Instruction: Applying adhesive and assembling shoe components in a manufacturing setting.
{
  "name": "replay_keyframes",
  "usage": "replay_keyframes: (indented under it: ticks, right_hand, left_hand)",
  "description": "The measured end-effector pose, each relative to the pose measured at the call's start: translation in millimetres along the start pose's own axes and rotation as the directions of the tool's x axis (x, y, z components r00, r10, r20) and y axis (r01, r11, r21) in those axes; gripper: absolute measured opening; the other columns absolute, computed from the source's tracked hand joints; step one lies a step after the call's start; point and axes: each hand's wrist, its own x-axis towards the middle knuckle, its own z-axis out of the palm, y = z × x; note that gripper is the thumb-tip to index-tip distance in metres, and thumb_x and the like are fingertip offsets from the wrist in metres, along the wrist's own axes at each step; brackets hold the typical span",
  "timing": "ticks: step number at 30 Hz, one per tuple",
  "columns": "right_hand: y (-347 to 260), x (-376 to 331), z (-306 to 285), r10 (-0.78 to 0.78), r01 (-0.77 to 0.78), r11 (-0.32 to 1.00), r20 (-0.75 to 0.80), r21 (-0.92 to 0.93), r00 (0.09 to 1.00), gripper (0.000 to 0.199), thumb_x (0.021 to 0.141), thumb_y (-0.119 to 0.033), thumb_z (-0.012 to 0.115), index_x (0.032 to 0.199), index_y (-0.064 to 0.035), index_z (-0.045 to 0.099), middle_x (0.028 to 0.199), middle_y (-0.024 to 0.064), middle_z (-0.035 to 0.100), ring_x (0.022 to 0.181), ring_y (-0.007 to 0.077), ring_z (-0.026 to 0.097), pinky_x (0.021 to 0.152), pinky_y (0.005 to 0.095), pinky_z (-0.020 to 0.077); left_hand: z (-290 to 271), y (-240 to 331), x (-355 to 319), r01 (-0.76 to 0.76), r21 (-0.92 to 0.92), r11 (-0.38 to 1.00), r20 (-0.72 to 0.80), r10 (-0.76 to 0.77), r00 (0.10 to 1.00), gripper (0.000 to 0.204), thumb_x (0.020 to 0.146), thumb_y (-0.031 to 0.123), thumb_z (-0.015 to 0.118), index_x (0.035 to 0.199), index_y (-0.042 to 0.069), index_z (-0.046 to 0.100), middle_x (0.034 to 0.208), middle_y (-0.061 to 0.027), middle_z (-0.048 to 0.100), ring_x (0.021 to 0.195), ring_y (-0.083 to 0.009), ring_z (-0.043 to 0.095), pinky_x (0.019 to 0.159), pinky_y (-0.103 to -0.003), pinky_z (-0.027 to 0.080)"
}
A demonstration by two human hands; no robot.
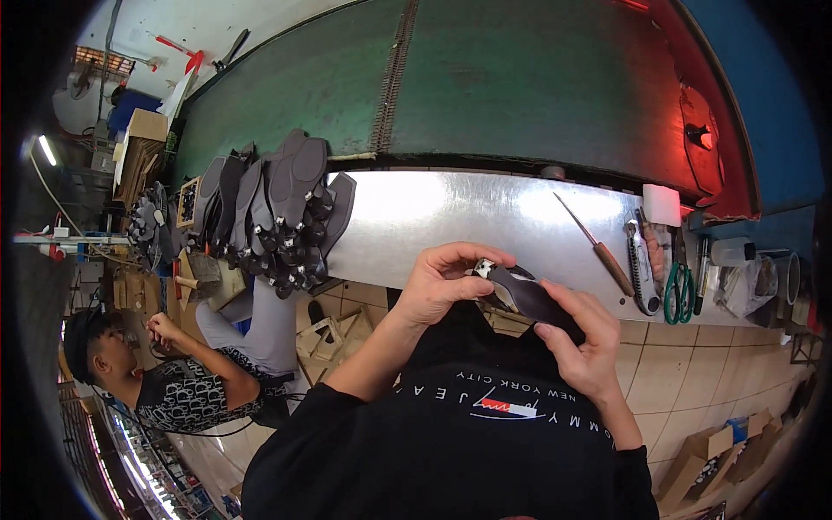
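Note:
A dark grey shoe sole is held between my two hands, in front of my chest at the near edge of the metal table. The fingers and thumb of my left hand close around its left end, where a small whitish and black piece shows. At its right end my right hand grips it, thumb below and fingers on top. Part of the sole is hidden behind my fingers. Similar dark grey soles, several with small black parts with shiny tips, lie heaped at the left of the table.
The metal table borders a green conveyor belt. At its right lie an awl, a box cutter, green-handled scissors and a white roll. A co-worker sits at the left. Cardboard boxes stand lower right.

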Motion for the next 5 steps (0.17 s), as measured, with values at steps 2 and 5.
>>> replay_keyframes:
  ticks: [2, 5]
  right_hand:
    - [1.2, -0.4, 1.1, -0.011, 0.011, 1.000, -0.003, 0.004, 1.000, 0.045, 0.071, -0.002, 0.073, 0.115, -0.0014, 0.066, 0.098, 0.0145, 0.070, 0.084, 0.0263, 0.066, 0.077, 0.0316, 0.0472]
    - [2.4, -2.0, 1.3, -0.009, 0.009, 1.000, 0.003, 0.022, 1.000, 0.046, 0.071, -0.002, 0.073, 0.116, -0.0022, 0.066, 0.098, 0.0147, 0.070, 0.084, 0.0263, 0.066, 0.078, 0.0317, 0.0471]
  left_hand:
    - [-1.4, -2.3, 0.1, -0.017, 0.007, 1.000, 0.021, 0.017, 1.000, 0.032, 0.079, -0.008, 0.067, 0.110, -0.002, 0.065, 0.116, -0.0171, 0.065, 0.106, -0.0206, 0.063, 0.090, -0.032, 0.053]
    - [-3.4, -4.4, 0.6, -0.020, -0.008, 1.000, 0.049, 0.020, 0.999, 0.032, 0.079, -0.008, 0.067, 0.110, -0.002, 0.065, 0.117, -0.0177, 0.064, 0.109, -0.0220, 0.062, 0.090, -0.032, 0.053]
